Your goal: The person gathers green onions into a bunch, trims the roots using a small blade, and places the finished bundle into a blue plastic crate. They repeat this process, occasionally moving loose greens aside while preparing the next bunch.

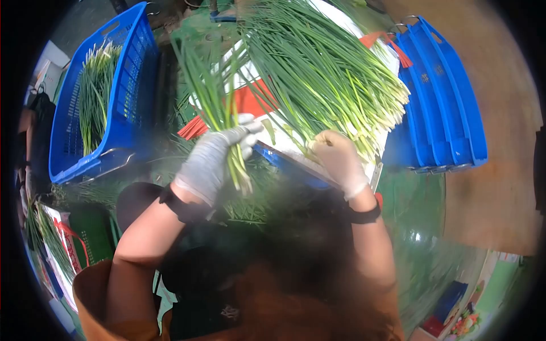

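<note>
White-gloved left hand grips green, pale-ended stalks mid-frame; cream-gloved right hand pinches similar stems; gathering seems underway, next calling for aligned ends.

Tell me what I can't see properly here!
In the head view:
Right hand: most fingertips, hidden behind the hand itself.
Green stalk pile: some leaf tips, cut off by the top edge.
Left blue crate: part of its floor, under the bunch inside.
Colourful patch, lower right: too small and blurred.
</note>
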Demonstrator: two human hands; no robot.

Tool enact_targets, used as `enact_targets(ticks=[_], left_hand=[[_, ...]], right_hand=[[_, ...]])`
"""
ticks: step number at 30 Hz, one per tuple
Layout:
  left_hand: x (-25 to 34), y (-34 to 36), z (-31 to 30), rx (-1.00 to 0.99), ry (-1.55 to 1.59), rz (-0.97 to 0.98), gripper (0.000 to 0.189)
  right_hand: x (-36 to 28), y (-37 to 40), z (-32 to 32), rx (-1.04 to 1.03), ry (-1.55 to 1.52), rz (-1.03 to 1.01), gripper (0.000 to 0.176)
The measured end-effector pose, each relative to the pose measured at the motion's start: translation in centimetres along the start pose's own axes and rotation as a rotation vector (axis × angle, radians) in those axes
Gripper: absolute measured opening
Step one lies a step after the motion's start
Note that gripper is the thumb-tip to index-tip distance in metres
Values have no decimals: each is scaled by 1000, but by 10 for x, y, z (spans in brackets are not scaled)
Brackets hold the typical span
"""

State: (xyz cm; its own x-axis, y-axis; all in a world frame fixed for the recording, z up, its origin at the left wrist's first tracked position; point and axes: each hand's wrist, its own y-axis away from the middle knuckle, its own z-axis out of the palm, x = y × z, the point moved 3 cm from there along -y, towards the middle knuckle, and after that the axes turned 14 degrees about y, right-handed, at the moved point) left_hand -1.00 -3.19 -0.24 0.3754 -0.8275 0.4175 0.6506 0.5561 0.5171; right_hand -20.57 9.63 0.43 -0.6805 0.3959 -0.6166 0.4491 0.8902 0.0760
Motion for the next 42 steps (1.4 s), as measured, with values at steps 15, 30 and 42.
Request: enact_targets(ticks=[15, 30, 42], left_hand=[[50, 9, 11, 15, -364, 256, 22], [8, 6, 10, -150, 113, -161, 37], [-30, 9, 11, -99, -212, -48, 31]], right_hand=[[-36, 52, 29, -415, -223, -299, 17], [-18, 8, -8, -146, -144, -92, 22], [-49, 34, 34, -334, -330, 86, 26]])
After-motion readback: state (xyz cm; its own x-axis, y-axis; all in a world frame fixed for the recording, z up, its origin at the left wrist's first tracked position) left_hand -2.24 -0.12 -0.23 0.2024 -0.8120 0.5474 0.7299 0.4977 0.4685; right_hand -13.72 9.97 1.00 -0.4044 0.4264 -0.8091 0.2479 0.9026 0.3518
